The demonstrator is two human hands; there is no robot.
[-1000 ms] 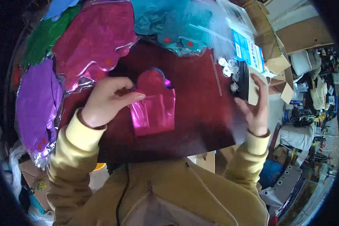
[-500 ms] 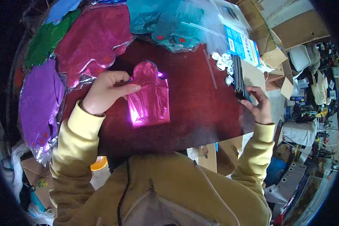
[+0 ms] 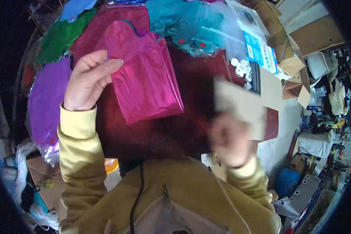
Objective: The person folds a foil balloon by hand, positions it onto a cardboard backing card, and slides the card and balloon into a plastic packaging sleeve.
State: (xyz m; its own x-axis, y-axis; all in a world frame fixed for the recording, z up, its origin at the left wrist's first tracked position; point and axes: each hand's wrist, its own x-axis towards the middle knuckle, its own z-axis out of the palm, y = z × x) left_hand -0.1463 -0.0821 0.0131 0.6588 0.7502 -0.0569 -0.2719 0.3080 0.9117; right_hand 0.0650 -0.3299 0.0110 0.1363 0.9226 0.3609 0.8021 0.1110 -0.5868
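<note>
My left hand (image 3: 87,78) pinches the left edge of a shiny magenta foil bag (image 3: 150,82), lifted above the dark red table (image 3: 183,134). The bag has a flat bottom edge and a dark curved rim at the top. Smeared by motion, my right hand (image 3: 230,138) is closed on a pale cardboard piece (image 3: 240,103) over the table's right side. Its fingertips are too blurred to make out clearly.
Packs of foil shapes in purple (image 3: 50,105), green (image 3: 66,35) and teal (image 3: 183,23) line the left and back. White ribbon rolls (image 3: 241,68), dark strips (image 3: 255,80), clear tubes (image 3: 232,33) and a cardboard box (image 3: 288,50) stand at the back right.
My left hand has raised the foil bag closer to me and tilted it. My right hand has left the dark strips and moved leftward, now with the cardboard piece in it.
</note>
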